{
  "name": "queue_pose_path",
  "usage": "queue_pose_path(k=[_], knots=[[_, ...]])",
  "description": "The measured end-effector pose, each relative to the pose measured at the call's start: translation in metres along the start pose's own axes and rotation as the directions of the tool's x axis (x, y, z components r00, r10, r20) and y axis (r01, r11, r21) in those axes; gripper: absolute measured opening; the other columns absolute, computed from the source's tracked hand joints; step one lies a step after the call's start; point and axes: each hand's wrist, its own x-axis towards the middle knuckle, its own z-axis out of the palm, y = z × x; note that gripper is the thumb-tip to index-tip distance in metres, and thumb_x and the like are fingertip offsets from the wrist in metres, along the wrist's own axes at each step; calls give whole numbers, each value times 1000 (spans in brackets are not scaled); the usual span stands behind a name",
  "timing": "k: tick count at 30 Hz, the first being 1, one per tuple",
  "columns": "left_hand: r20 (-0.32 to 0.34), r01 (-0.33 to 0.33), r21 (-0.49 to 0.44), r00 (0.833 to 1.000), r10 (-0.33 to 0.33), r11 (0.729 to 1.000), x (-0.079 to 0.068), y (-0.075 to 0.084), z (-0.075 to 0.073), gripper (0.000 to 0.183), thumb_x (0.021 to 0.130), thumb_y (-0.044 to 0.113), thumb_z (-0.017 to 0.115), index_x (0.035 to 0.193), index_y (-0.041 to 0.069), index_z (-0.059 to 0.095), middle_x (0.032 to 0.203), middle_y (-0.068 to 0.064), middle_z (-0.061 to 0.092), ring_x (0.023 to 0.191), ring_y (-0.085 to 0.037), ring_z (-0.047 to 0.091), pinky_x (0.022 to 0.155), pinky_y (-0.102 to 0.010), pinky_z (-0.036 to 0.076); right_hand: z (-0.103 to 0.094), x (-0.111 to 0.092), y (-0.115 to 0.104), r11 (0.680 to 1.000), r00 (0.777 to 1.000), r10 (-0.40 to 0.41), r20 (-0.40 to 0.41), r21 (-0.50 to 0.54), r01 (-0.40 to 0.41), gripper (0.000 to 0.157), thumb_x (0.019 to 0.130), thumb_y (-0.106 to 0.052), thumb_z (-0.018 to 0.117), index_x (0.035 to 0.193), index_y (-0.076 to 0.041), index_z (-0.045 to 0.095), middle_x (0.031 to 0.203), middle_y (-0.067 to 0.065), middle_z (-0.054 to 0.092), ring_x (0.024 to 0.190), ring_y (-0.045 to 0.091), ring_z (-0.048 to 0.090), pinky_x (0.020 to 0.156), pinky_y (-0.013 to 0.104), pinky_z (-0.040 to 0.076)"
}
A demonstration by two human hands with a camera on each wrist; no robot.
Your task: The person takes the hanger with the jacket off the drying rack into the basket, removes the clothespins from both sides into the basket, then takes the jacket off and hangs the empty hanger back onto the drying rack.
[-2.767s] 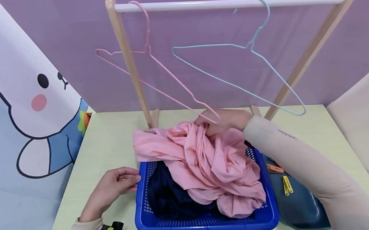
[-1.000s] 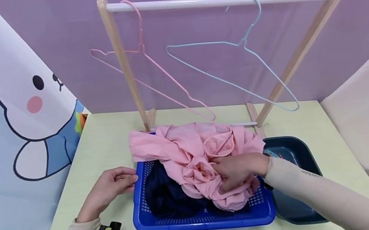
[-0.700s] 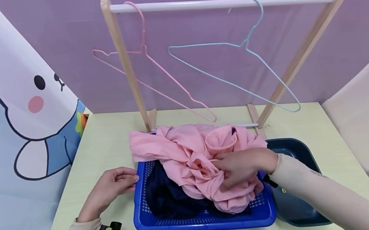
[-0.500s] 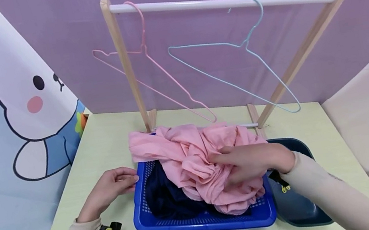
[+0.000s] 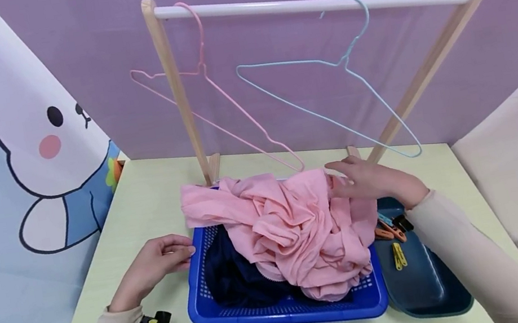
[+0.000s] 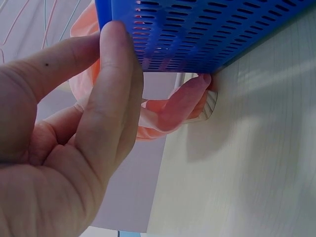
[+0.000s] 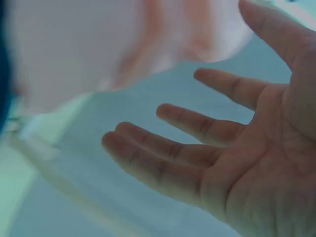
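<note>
A blue plastic laundry basket (image 5: 291, 322) holds a crumpled pink garment (image 5: 295, 224) on top and a dark navy garment (image 5: 237, 279) beneath it. At the basket's left rim, my left hand (image 5: 160, 262) pinches the edge between thumb and fingers; the left wrist view shows the basket's perforated wall (image 6: 197, 29) just beyond the fingertips. My right hand (image 5: 370, 180) is over the back right corner beside the pink garment. In the right wrist view its fingers (image 7: 182, 123) are spread with nothing gripped, and the pink cloth (image 7: 98, 49) is close by, blurred.
Behind the basket stands a wooden rack with a white rail (image 5: 264, 6). A pink hanger (image 5: 252, 122) and a light blue hanger (image 5: 312, 112) hang from it. To the right, a dark tray (image 5: 428, 282) holds yellow clothespins (image 5: 399, 256) and orange clothespins (image 5: 393, 230).
My right hand has left the middle of the pink garment and moved to its back right side, its fingers opening. The garment's folds have shifted. My left hand stays on the rim.
</note>
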Motion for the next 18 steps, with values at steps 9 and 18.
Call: queue_pose_path(k=[9,18], knots=[[0,3,0,1000,-3,1000,0,0,0,35,99,14,65,123,-11,59,108,-17,70,91,-28,71,84,-45,57,16,17,34,999,1000,-5,16,51,5,35,94,-15,68,127,-2,63,105,10,67,87,24,60,81,43,53],[0,-1,1,1000,1,1000,-2,1,0,34,99,13,65,123,-11,60,108,-17,70,92,-28,71,84,-45,57,12,16,19,1000,974,-22,-225,-12,20,20,96,-2,62,112,-2,75,102,13,73,88,29,67,80,47,56]])
